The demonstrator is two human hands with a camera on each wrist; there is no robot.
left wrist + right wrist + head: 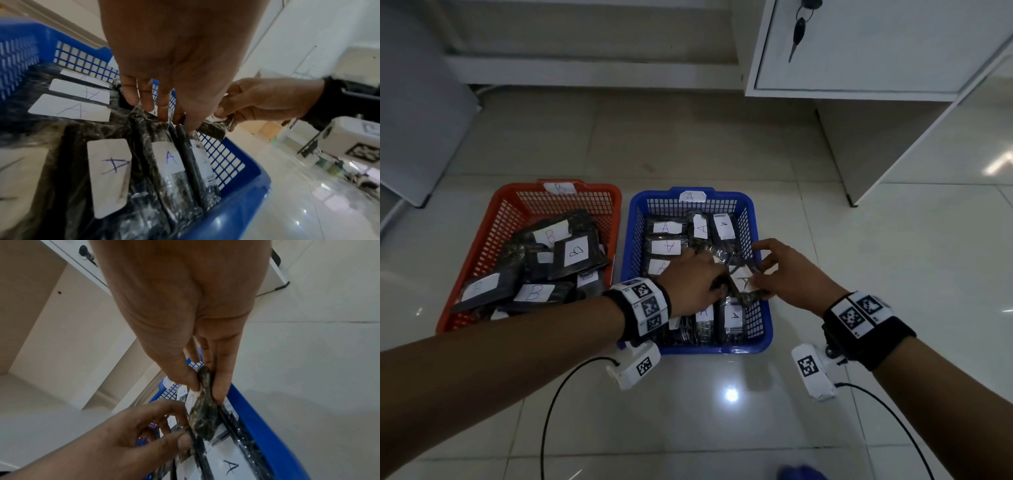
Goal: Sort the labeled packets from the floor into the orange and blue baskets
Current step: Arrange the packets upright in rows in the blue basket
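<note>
Over the blue basket (722, 349), tagged A, both hands hold one dark plastic packet (743, 280) with a white A label. My left hand (717, 287) grips its left edge with curled fingers. My right hand (756, 277) pinches its right end between thumb and fingers, which the right wrist view shows on the packet (203, 418). Several A packets (167, 159) lie in rows inside the blue basket (236, 219). To its left stands the orange basket (500, 198), tagged B, which holds several B packets (577, 253).
A white cabinet (859, 51) with keys hanging from its lock stands at the back right, its side panel (859, 154) reaching the floor. A grey panel (414, 120) stands at the left. Black cables (558, 394) trail from both wrist cameras over the glossy tiles.
</note>
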